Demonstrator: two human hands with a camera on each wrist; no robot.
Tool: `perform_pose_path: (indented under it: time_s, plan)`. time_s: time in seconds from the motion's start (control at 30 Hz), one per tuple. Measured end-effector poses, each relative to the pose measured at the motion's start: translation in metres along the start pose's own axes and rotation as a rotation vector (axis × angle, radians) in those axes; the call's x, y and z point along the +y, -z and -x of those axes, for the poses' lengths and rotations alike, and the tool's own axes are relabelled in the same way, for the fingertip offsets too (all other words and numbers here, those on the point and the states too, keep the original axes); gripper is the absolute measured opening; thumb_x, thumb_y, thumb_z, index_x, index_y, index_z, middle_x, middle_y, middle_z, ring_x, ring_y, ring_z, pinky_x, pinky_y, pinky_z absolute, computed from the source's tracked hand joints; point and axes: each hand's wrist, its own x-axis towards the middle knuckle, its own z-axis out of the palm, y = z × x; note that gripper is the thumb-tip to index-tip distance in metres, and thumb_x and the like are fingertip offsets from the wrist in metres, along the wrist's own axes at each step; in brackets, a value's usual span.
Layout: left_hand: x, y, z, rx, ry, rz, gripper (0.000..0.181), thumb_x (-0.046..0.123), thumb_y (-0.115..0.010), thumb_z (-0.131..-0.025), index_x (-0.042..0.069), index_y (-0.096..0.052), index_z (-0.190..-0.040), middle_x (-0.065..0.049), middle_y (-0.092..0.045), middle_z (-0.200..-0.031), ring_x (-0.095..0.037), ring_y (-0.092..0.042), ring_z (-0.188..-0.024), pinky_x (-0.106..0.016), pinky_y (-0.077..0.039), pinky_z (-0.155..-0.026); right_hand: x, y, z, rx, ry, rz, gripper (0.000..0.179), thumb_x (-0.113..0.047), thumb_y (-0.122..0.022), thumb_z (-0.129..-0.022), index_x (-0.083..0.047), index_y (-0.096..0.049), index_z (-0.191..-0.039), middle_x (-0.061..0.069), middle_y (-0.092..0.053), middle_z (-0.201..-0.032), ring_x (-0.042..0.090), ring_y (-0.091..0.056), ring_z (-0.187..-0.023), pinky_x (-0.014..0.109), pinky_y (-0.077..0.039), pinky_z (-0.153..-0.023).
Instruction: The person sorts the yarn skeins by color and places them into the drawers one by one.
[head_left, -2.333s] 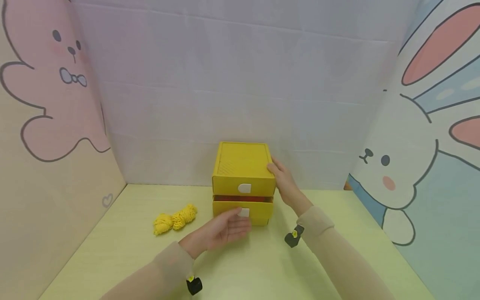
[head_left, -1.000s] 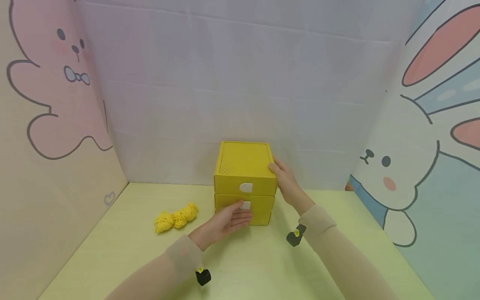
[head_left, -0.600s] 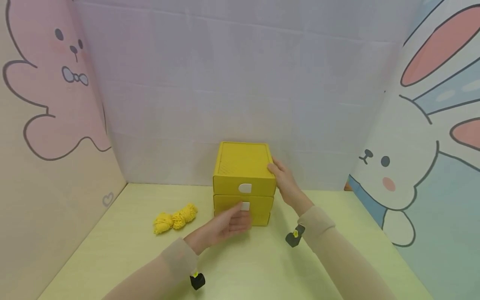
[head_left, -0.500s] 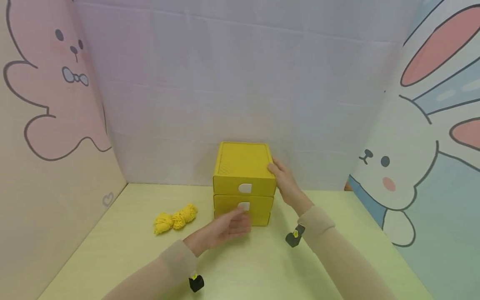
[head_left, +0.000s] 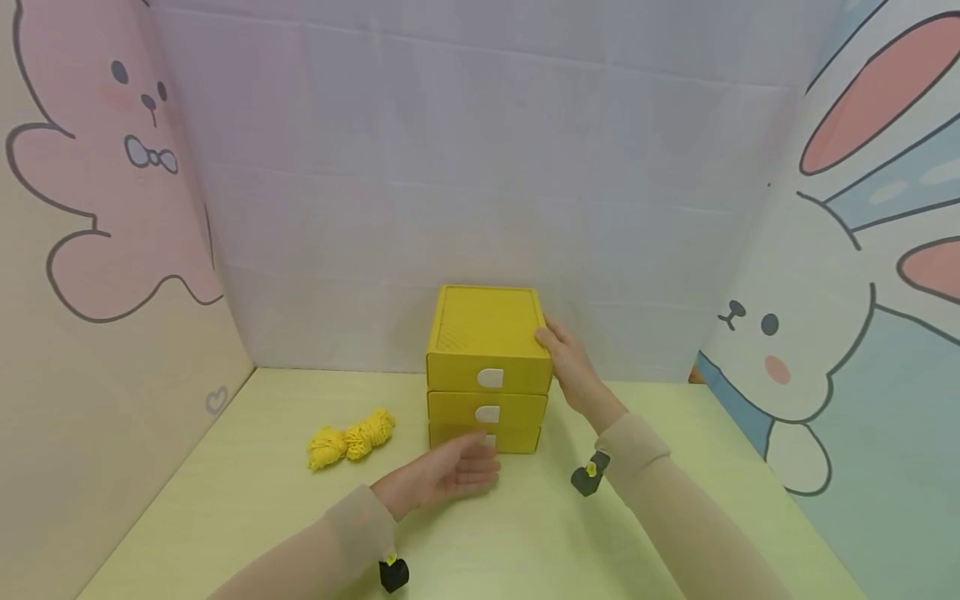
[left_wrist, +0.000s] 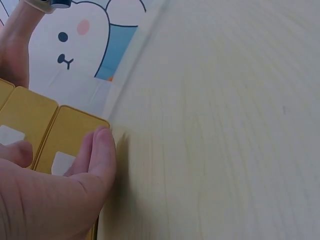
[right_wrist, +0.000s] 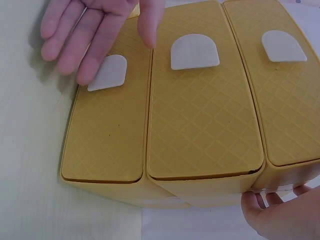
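A yellow drawer box (head_left: 489, 321) with three stacked drawers and white tabs stands against the back wall. All its drawers sit flush. My left hand (head_left: 442, 473) is in front of the bottom drawer (head_left: 519, 440), palm turned up and fingers extended, partly covering that drawer's white tab. In the right wrist view the fingertips of this left hand (right_wrist: 95, 37) overlap the bottom tab (right_wrist: 108, 72). My right hand (head_left: 573, 367) holds the box's right side, thumb on the top edge and fingers along the side. The middle drawer's tab (head_left: 487, 414) shows uncovered.
A bundle of yellow cord (head_left: 350, 439), tied at its middle, lies on the pale table (head_left: 525, 533) left of the box. A white cloth wall (head_left: 487, 167) rises behind, with cartoon-printed panels on both sides. Each sleeve has a small black camera (head_left: 588, 473) at the wrist.
The middle drawer, ajar at first with something red showing inside, was pushed in by my left hand. That hand then dropped from the middle tab to the bottom drawer. My right hand stayed put.
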Motion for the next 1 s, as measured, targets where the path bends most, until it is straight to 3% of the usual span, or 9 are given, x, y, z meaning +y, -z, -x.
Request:
perform_pose_path:
  time_s: [0.37, 1.0]
  plan:
    - [-0.001, 0.003, -0.008, 0.028, 0.074, 0.096, 0.069, 0.041, -0.052, -0.112, -0.018, -0.047, -0.148, -0.034, -0.059, -0.144, -0.044, -0.058, -0.138, -0.049, -0.048, -0.116, 0.001, 0.000, 0.000, -0.003, 0.002, -0.010, 0.063, -0.035, -0.046, -0.115, -0.021, -0.022, -0.172, 0.006, -0.027, -0.175, 0.030, -0.033, -0.157, 0.051, -0.029, -0.128]
    - [-0.009, 0.007, -0.022, 0.047, 0.073, 0.160, 0.063, 0.034, -0.055, -0.112, -0.019, -0.048, -0.145, -0.033, -0.060, -0.142, -0.044, -0.059, -0.136, -0.049, -0.048, -0.115, 0.002, 0.000, -0.002, 0.008, -0.002, -0.012, 0.064, -0.034, -0.046, -0.115, -0.021, -0.022, -0.172, 0.007, -0.028, -0.174, 0.031, -0.036, -0.156, 0.050, -0.030, -0.127]
